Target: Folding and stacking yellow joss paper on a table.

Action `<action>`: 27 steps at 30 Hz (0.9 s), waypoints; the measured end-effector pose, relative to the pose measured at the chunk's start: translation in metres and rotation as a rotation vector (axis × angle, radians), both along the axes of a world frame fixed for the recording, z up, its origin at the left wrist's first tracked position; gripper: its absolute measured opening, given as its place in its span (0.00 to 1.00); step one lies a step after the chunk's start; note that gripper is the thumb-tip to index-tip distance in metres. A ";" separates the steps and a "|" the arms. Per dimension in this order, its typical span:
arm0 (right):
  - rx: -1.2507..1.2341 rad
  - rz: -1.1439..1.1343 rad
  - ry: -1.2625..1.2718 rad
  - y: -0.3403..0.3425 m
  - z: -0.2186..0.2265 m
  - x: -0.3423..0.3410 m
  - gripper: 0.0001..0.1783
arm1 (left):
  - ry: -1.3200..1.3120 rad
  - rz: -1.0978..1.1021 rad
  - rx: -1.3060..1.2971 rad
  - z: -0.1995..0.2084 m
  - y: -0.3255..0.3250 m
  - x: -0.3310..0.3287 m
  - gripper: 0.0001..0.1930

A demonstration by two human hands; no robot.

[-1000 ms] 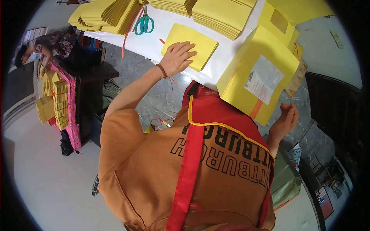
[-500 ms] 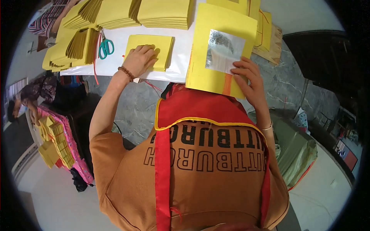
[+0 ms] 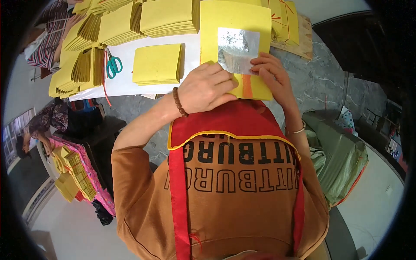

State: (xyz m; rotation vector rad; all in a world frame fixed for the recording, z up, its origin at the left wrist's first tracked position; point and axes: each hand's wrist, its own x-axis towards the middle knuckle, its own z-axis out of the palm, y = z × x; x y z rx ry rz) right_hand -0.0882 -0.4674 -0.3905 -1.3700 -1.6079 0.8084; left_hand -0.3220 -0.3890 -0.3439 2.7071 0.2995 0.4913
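A large yellow paper sheet (image 3: 255,21) lies at the table's right side, with a silver foil square (image 3: 238,40) and an orange strip below it. My left hand (image 3: 208,86) has its fingers curled over the sheet's lower left part and grips the paper there; the fingertips are partly hidden. At the right edge, my right hand (image 3: 275,78) holds the same sheet, its bent fingers reaching onto the foil. A small stack of folded yellow paper (image 3: 157,63) rests on the white table cover, left of the sheet and apart from both hands.
Teal-handled scissors (image 3: 114,66) and a red string (image 3: 105,86) lie beside fanned yellow paper bundles (image 3: 89,67) at the left. More yellow stacks (image 3: 169,17) line the back. Tied yellow bundles (image 3: 286,26) sit on a wooden board (image 3: 305,39). Other people work at the left.
My left hand has left the small folded stack and moved right onto the large sheet's lower left part. My right hand remains at the sheet's right edge. The view has shifted slightly.
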 end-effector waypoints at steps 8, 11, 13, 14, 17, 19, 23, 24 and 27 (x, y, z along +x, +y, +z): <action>-0.010 -0.033 0.134 0.000 -0.004 -0.001 0.16 | -0.060 0.113 -0.590 0.000 0.013 0.007 0.08; -0.006 -0.047 0.111 0.001 -0.001 -0.003 0.16 | -0.029 0.145 -0.684 0.000 0.015 0.007 0.09; 0.001 -0.045 0.090 0.001 -0.001 -0.003 0.16 | -0.002 0.161 -0.739 0.001 0.016 0.007 0.09; -0.007 -0.053 0.091 0.000 -0.002 -0.003 0.16 | -0.003 0.160 -0.739 0.000 0.016 0.006 0.09; -0.006 -0.060 0.098 0.000 -0.006 -0.003 0.16 | 0.016 0.156 -0.759 -0.001 0.015 0.005 0.06; 0.000 -0.056 0.098 0.001 -0.006 -0.003 0.16 | 0.031 0.189 -0.832 0.000 0.015 0.006 0.06; -0.017 -0.045 0.041 0.001 -0.001 -0.003 0.18 | 0.059 0.194 -0.889 0.001 0.015 0.007 0.05; -0.023 -0.045 0.031 0.001 -0.002 -0.002 0.20 | 0.047 0.181 -0.888 -0.001 0.016 0.007 0.05; -0.004 0.001 0.098 0.000 -0.009 0.004 0.25 | 0.044 0.189 -0.940 0.001 0.018 0.008 0.06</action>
